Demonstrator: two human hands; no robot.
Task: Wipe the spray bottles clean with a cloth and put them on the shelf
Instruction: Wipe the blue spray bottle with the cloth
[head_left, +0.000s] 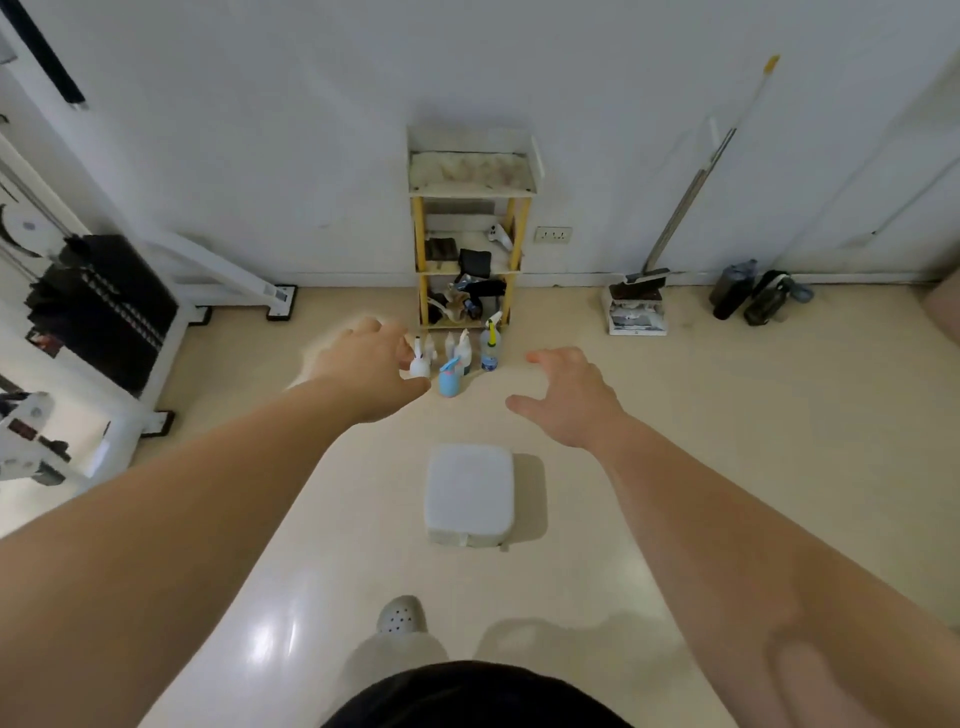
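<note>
Both hands, left hand (371, 371) and right hand (563, 397), stretched forward with loose fingers, holding nothing; the spray bottles (457, 358) stood clustered between them, probably awaiting wiping below the shelf (470, 192).

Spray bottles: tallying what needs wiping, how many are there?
6, clustered on the floor before the shelf: white, two behind it, blue, white, clear yellow-triggered. Others may hide behind the left hand.

Your bare arms reach forward from the lower corners toward mid-frame; your left hand (371, 366) spreads loosely; your right hand (569, 397) hovers palm-down, fingers relaxed.
</note>
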